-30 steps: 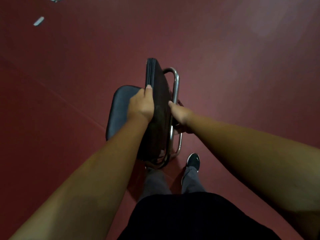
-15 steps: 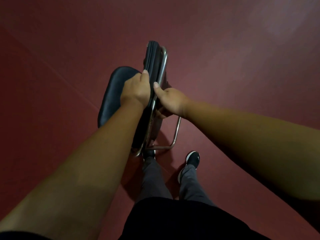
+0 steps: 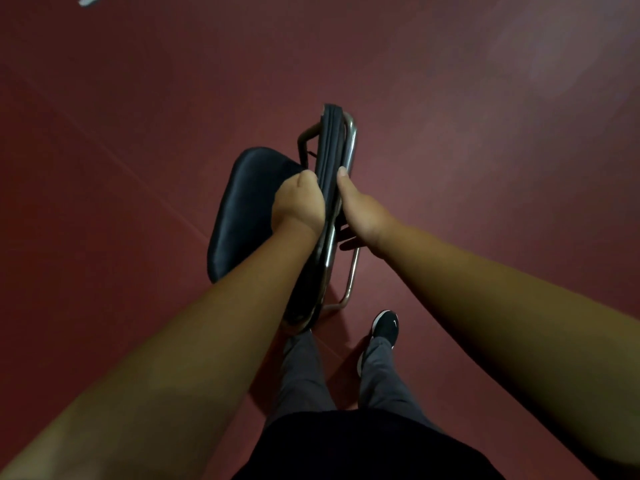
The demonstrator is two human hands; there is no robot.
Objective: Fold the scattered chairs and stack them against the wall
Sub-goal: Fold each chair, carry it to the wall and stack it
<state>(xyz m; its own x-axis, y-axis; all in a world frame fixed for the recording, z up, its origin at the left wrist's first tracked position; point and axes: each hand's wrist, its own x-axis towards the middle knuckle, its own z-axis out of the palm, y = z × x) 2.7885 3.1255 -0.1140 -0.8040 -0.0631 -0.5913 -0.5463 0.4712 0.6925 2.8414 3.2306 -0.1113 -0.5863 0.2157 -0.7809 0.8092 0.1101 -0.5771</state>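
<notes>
- While I stand on the red floor [image 3: 485, 168], the folding chair [image 3: 332, 140] is held edge-up between both hands, ahead of my legs.
- My left hand [image 3: 299, 206] is curled round the chair's padded upper edge.
- My right hand [image 3: 362, 213] clamps the steel frame [image 3: 351, 271], thumb laid along the tube, fingers wrapped underneath.
- The dark seat pad [image 3: 249, 202] angles out left of my left hand.
- One black shoe [image 3: 385, 325] shows just below the frame.
</notes>
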